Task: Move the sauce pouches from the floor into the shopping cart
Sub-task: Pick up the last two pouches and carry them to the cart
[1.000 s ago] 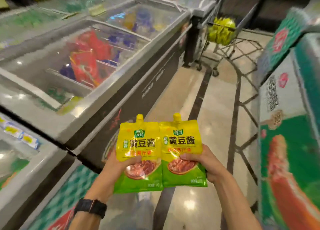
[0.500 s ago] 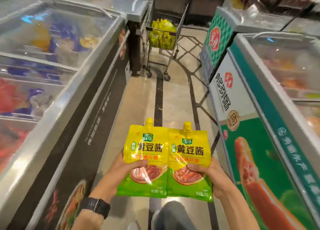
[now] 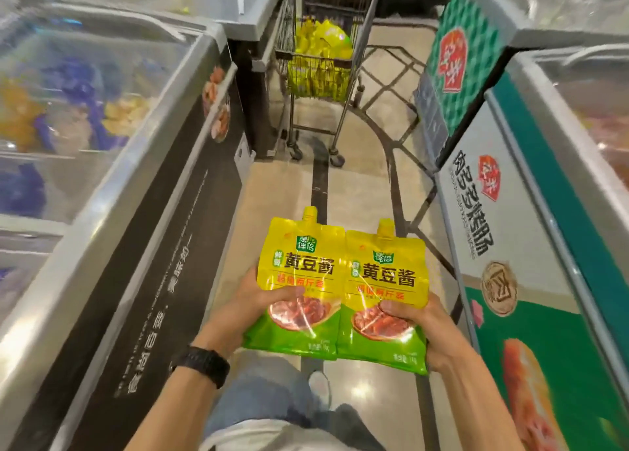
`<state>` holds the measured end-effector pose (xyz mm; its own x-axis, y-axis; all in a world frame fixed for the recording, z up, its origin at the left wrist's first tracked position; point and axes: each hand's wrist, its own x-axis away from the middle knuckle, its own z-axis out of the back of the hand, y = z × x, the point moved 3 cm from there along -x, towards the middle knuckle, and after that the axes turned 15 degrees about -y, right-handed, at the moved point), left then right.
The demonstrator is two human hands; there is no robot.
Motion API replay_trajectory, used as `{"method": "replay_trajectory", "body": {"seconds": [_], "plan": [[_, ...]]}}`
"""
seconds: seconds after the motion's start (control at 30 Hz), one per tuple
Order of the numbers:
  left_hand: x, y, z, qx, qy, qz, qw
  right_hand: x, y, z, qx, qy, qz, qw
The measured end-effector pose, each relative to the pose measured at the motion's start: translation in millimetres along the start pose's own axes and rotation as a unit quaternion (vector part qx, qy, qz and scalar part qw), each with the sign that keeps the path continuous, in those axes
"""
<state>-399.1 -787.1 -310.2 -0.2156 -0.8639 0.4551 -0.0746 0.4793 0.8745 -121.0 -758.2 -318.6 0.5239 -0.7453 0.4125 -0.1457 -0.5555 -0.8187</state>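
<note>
I hold two yellow-and-green sauce pouches upright, side by side, in front of me. My left hand (image 3: 253,302) grips the left pouch (image 3: 299,270) at its lower edge, thumb across the front. My right hand (image 3: 420,324) grips the right pouch (image 3: 384,280) the same way. The wire shopping cart (image 3: 366,25) stands straight ahead at the far end of the aisle, with several yellow pouches (image 3: 320,59) piled in its basket. The cart is well beyond arm's reach.
A glass-topped chest freezer (image 3: 112,164) lines the left side of the narrow aisle, and a green-and-white freezer (image 3: 531,246) lines the right. Tiled floor (image 3: 282,192) runs between them up to the cart. My knee and shoe show below the pouches.
The view has swung from the left freezer to straight down the aisle, and the cart looks closer and more centred. Both hands keep the same hold on the pouches.
</note>
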Motion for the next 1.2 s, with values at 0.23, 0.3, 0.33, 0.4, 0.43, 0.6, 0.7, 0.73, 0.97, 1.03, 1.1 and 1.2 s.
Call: {"method": "replay_trajectory", "body": {"seconds": [0.23,0.3,0.33,0.4,0.43,0.6,0.7,0.73,0.97,1.03,1.1,1.2], "plan": [[-151,91,32,0.009,0.009,-0.015,1.0,-139,-113,58,0.027,0.0,0.023,0.999],[-201,113,43,0.022,0.008,-0.017,1.0,-180,-148,77,0.031,0.002,0.019,0.999],[-225,125,49,0.027,0.007,-0.019,0.999,-200,-163,86,0.036,0.004,0.017,0.999],[-273,152,56,0.033,-0.003,-0.024,0.999,-238,-193,105,0.038,0.009,0.016,0.999],[-296,166,58,0.034,-0.006,-0.027,0.999,-256,-207,116,0.031,0.013,0.014,0.999],[-410,228,58,0.03,-0.045,-0.002,0.999,-326,-268,177,0.012,0.049,0.006,0.999],[-480,260,52,0.013,-0.05,0.006,0.999,-370,-303,220,-0.008,0.053,0.007,0.999],[-504,269,51,0.004,-0.047,0.008,0.999,-386,-313,236,-0.008,0.051,0.005,0.999],[-666,330,38,0.029,0.021,0.011,0.999,-514,-410,345,-0.007,0.023,-0.036,0.999],[-702,351,40,0.032,0.045,0.007,0.998,-552,-446,368,0.005,0.021,-0.044,0.999],[-735,365,49,0.032,0.093,-0.004,0.995,-594,-479,385,0.039,0.004,-0.043,0.998],[-776,386,67,0.045,0.142,-0.019,0.989,-660,-519,398,0.082,-0.028,-0.042,0.995]]}}
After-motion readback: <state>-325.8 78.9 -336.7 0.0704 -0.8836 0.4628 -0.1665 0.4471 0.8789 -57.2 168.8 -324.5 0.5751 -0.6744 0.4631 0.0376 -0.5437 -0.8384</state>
